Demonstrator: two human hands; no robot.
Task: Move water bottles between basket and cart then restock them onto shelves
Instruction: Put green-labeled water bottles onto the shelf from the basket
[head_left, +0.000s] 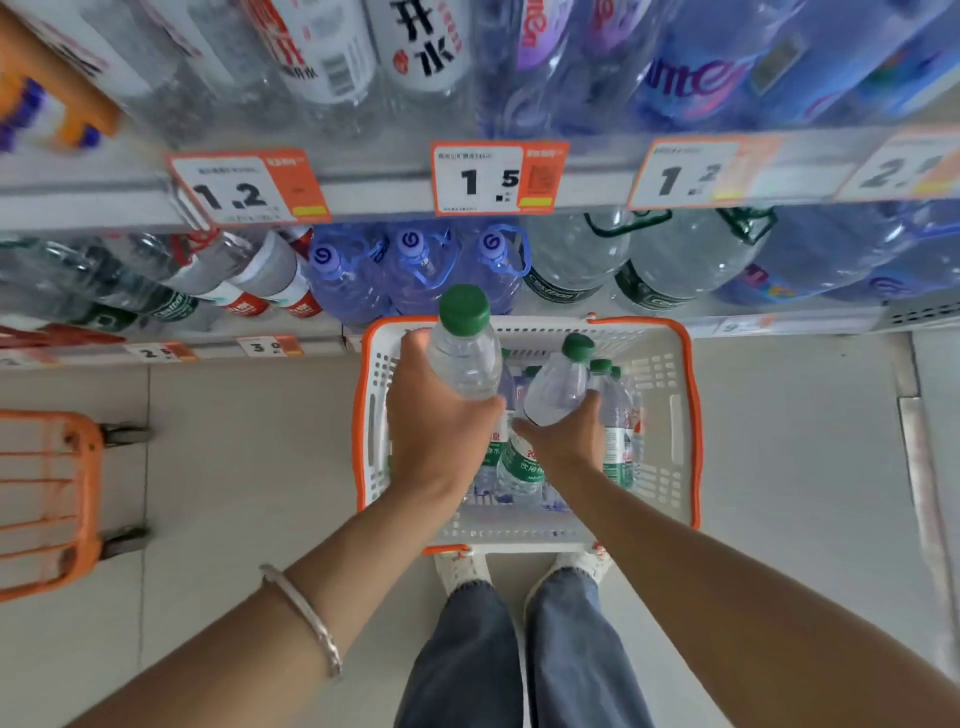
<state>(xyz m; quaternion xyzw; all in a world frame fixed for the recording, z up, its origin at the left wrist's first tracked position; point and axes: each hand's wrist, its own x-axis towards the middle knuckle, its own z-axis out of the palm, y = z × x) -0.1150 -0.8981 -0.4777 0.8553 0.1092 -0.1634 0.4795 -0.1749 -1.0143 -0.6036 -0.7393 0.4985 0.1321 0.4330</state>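
Note:
A white basket with an orange rim (670, 415) stands on the floor in front of my feet, holding several green-capped water bottles (618, 436). My left hand (436, 426) grips one clear bottle with a green cap (465, 343) upright above the basket's left side. My right hand (563, 441) grips a second green-capped bottle (558, 384), tilted, just above the bottles lying in the basket. Both bottles' lower halves are hidden by my hands.
Shelves (363, 182) with price tags run across the top, stocked with large water jugs (415, 270) and bottles. An orange wire cart (47, 493) stands at the left on the pale floor. My legs and shoes are just behind the basket.

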